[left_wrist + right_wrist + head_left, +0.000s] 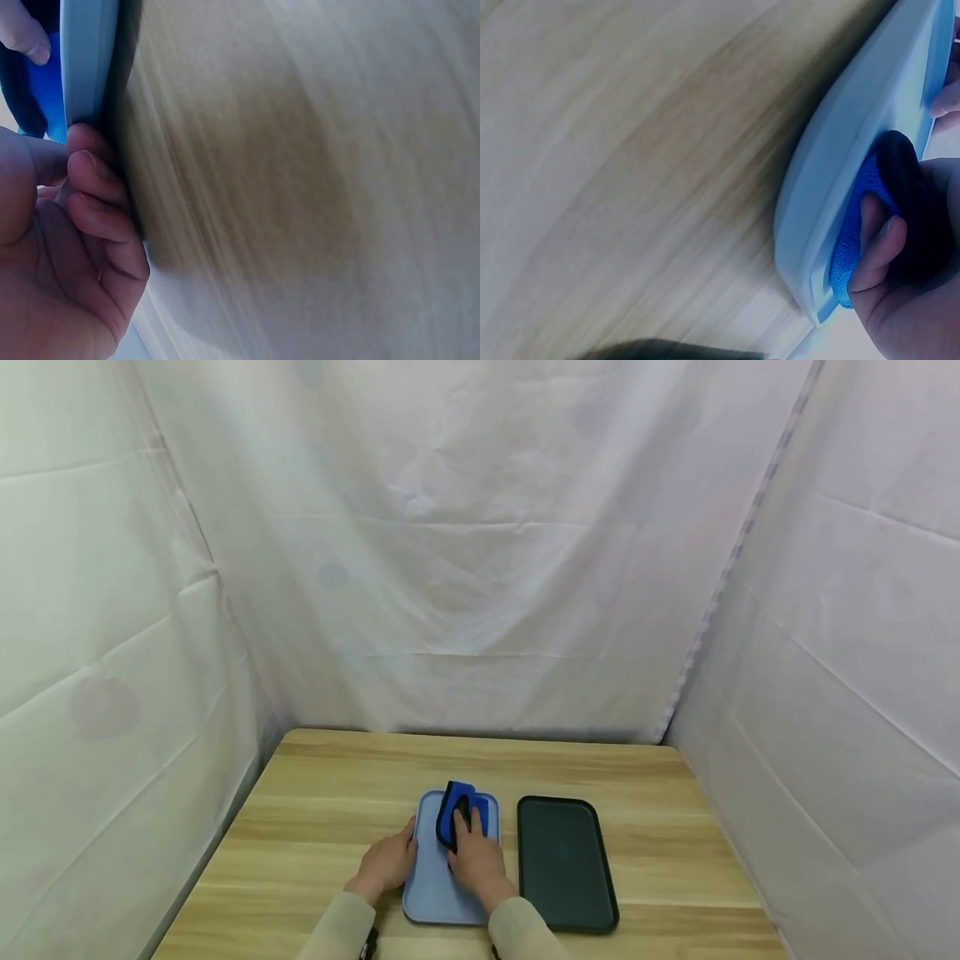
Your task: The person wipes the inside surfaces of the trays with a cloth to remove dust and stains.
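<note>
The wooden table is carrying it all: the dark green tray is lying on the right, the pale blue tray just left of it. The left hand is gripping that tray's left rim; apart from it, the right hand is clasping the blue-and-black pad on the tray's far half. A slackening left grip could be risking a rightward skid under sideways pressure.
</note>
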`<state>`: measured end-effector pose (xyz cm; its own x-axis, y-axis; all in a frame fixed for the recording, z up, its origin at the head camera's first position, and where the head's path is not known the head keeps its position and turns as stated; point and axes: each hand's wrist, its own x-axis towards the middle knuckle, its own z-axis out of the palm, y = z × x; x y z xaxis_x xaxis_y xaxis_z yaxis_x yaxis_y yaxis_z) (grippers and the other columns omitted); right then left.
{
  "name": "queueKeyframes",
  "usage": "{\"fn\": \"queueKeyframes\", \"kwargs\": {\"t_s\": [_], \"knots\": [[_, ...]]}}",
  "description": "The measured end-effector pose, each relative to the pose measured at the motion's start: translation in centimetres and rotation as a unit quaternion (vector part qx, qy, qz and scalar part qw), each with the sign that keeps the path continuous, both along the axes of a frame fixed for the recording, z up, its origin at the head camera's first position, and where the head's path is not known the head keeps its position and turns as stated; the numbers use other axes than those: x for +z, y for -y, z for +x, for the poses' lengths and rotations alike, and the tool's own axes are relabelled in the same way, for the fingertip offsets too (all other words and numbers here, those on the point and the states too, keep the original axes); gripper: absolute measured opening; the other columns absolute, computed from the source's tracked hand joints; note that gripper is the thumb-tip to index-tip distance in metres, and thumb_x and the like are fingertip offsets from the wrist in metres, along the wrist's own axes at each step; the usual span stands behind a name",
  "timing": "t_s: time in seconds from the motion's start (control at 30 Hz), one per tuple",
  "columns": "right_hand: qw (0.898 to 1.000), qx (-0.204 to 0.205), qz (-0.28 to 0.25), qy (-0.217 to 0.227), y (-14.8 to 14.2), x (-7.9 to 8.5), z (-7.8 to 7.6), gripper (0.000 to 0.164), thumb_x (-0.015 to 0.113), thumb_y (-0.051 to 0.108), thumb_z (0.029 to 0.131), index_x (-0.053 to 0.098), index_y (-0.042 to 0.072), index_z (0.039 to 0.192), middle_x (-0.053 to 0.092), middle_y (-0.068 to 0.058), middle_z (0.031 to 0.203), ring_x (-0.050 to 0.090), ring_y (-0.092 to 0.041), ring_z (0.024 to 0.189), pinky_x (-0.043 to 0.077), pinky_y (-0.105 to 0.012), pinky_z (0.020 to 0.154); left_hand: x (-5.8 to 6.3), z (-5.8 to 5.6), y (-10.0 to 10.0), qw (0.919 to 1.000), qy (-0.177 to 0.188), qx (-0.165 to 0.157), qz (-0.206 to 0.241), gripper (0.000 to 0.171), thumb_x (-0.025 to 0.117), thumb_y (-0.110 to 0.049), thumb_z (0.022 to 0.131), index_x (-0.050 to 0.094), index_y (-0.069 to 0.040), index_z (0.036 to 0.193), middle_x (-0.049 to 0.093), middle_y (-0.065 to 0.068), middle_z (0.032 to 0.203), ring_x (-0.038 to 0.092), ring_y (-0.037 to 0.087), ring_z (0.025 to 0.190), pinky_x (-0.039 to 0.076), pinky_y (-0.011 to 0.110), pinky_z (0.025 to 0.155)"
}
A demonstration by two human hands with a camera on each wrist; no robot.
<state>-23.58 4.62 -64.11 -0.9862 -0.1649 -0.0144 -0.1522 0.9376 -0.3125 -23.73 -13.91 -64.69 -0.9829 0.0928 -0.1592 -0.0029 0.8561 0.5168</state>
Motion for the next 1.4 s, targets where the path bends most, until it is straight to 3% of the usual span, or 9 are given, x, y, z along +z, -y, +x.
{"fn": "queueKeyframes", "kwargs": {"t_s": [0.1, 0.37, 0.6, 0.83, 0.93, 1.13, 1.4], "knots": [[1.000, 0.001, -0.005, 0.013, 0.3, 0.0, 0.1, 0.073, 0.073, 0.037, 0.096, 0.042, 0.017, 0.159, 0.040, -0.025, 0.162, 0.071, -0.036, 0.083, 0.058, -0.050, 0.078, -0.1, 0.2, -0.1, 1.0000, 0.002, 0.000, 0.000, 0.051, 0.048, -0.025, 0.108, 0.046, -0.006, 0.156, 0.069, 0.024, 0.133, 0.071, 0.034, 0.105, 0.054, 0.056, 0.090], [0.999, 0.016, -0.024, 0.028, 0.7, 0.7, 0.1, 0.073, 0.069, 0.033, 0.099, 0.038, 0.009, 0.161, 0.035, -0.032, 0.162, 0.070, -0.035, 0.077, 0.057, -0.047, 0.069, 0.0, 0.2, -0.1, 0.9999, -0.010, -0.005, -0.003, 0.051, 0.050, -0.024, 0.108, 0.047, -0.004, 0.155, 0.072, 0.024, 0.125, 0.072, 0.032, 0.096, 0.055, 0.054, 0.083], [0.998, 0.030, -0.045, 0.043, 1.1, 1.2, -0.1, 0.075, 0.068, 0.029, 0.099, 0.034, 0.005, 0.161, 0.031, -0.035, 0.162, 0.072, -0.038, 0.085, 0.058, -0.048, 0.075, 0.0, 0.1, 0.1, 0.9998, -0.014, -0.014, -0.007, 0.052, 0.051, -0.022, 0.107, 0.046, -0.004, 0.155, 0.074, 0.024, 0.117, 0.067, 0.027, 0.083, 0.054, 0.051, 0.075], [0.997, 0.039, -0.056, 0.043, 1.5, 1.2, -0.4, 0.077, 0.070, 0.030, 0.098, 0.034, 0.005, 0.162, 0.030, -0.035, 0.163, 0.072, -0.040, 0.090, 0.058, -0.050, 0.080, 0.2, -0.2, 0.1, 0.9997, -0.020, -0.011, -0.007, 0.051, 0.051, -0.022, 0.107, 0.047, -0.005, 0.155, 0.073, 0.024, 0.121, 0.073, 0.036, 0.096, 0.056, 0.055, 0.083], [0.996, 0.039, -0.058, 0.050, 1.8, 1.0, -0.6, 0.077, 0.069, 0.032, 0.099, 0.033, 0.007, 0.162, 0.029, -0.034, 0.164, 0.072, -0.041, 0.096, 0.058, -0.050, 0.085, 0.2, -0.3, 0.0, 0.9996, -0.024, -0.014, -0.010, 0.051, 0.051, -0.022, 0.107, 0.048, -0.005, 0.155, 0.073, 0.024, 0.121, 0.073, 0.038, 0.099, 0.056, 0.055, 0.084], [0.995, 0.037, -0.058, 0.074, 2.5, 0.9, -0.6, 0.078, 0.068, 0.035, 0.100, 0.029, 0.013, 0.165, 0.026, -0.032, 0.166, 0.072, -0.040, 0.096, 0.058, -0.050, 0.086, 0.0, -0.3, 0.1, 0.9998, -0.009, -0.016, -0.009, 0.052, 0.049, -0.022, 0.107, 0.045, -0.005, 0.156, 0.074, 0.023, 0.119, 0.071, 0.031, 0.090, 0.055, 0.053, 0.079], [0.995, 0.048, -0.053, 0.073, 2.9, 1.0, -0.1, 0.073, 0.070, 0.035, 0.099, 0.033, 0.035, 0.163, 0.025, -0.034, 0.165, 0.071, -0.038, 0.085, 0.058, -0.049, 0.077, 0.2, 0.0, 0.1, 0.9998, -0.004, -0.018, -0.007, 0.050, 0.049, -0.023, 0.108, 0.047, -0.006, 0.156, 0.073, 0.024, 0.122, 0.073, 0.038, 0.098, 0.056, 0.055, 0.080]]}}
